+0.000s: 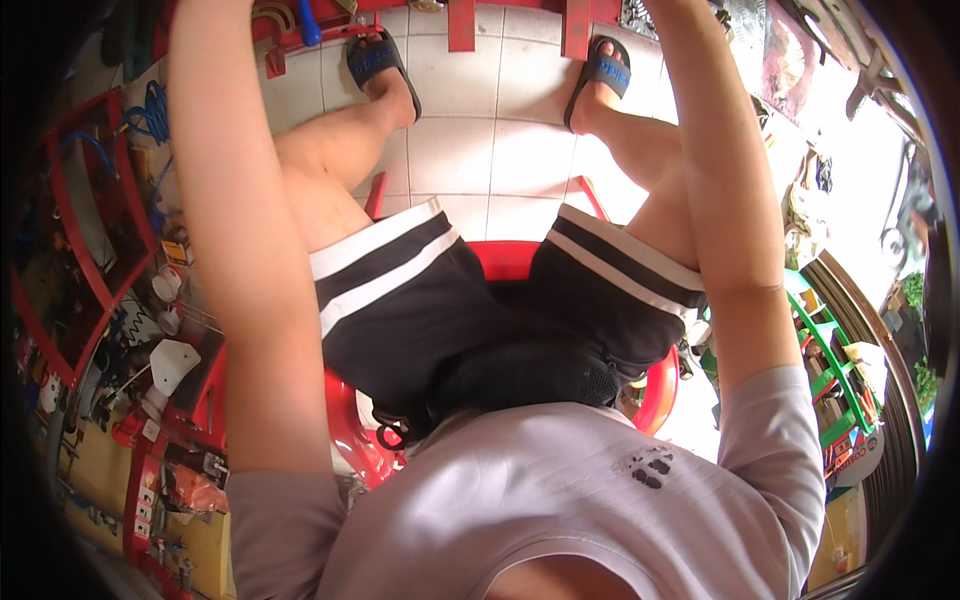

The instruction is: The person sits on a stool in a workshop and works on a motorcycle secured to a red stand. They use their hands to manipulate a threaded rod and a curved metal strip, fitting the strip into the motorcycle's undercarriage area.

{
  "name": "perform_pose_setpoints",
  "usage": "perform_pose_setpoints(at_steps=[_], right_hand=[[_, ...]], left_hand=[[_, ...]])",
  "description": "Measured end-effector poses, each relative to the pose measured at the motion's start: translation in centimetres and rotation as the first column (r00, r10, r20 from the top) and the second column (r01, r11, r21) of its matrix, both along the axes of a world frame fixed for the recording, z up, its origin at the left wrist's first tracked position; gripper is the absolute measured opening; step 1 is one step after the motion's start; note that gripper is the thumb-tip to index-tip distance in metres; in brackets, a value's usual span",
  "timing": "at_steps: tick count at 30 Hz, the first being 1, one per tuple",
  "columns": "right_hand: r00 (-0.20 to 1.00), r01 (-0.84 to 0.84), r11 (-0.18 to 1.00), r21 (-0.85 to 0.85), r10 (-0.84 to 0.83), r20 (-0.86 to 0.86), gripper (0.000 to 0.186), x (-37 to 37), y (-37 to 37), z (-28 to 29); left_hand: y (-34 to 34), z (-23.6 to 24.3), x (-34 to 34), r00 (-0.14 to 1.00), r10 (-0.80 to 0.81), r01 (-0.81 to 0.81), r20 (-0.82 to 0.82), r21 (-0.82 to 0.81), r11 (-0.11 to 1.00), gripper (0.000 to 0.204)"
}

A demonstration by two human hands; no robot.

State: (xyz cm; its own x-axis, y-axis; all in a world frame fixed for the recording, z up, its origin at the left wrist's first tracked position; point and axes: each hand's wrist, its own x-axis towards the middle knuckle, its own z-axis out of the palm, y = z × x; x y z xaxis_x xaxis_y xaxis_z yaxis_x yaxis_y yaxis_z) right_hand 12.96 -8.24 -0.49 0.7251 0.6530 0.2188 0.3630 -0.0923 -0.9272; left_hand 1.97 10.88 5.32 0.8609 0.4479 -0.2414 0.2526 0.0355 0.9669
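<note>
Both my arms reach forward, away from my body, and my hands lie beyond the top edge of the picture. My left forearm [222,150] passes over my left thigh and leaves the view beside a red metal frame [462,25]. A tool with a blue handle [309,22] rests on that frame, a little right of where the left arm goes out. On the other side my right forearm [725,150] leaves the view near some dark metal parts [640,15]. What either hand holds or touches is hidden.
I sit on a red plastic chair [500,260], my sandalled feet on white floor tiles [450,150]. At left stand a red shelf frame [75,230], a coiled blue hose [150,112] and cluttered parts. A green rack [835,360] stands at right.
</note>
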Motion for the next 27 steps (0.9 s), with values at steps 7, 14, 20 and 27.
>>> perform_pose_setpoints(at_steps=[7,14,20,27], right_hand=[[0.974,0.095,0.993,-0.065,-0.106,-0.202,0.031,-0.7,0.6,0.8],[0.986,0.144,0.982,-0.12,-0.152,-0.065,0.028,0.0,1.2,0.3],[0.983,0.123,0.984,0.13,-0.103,-0.151,0.022,-0.6,2.1,1.0],[0.987,-0.013,0.995,0.1,0.029,-0.159,0.024,0.1,1.7,0.0]], left_hand=[[3.3,-2.8,0.3,0.956,-0.159,0.181,0.246,-0.07,0.981,0.039],[4.9,-3.9,-0.2,0.989,-0.128,0.137,0.069,-0.149,0.979,0.041],[4.4,-3.5,-0.2,0.997,-0.076,0.073,-0.021,-0.125,0.989,0.051],[3.1,-2.8,-0.1,0.969,-0.159,0.156,-0.189,-0.033,0.987,0.06]])
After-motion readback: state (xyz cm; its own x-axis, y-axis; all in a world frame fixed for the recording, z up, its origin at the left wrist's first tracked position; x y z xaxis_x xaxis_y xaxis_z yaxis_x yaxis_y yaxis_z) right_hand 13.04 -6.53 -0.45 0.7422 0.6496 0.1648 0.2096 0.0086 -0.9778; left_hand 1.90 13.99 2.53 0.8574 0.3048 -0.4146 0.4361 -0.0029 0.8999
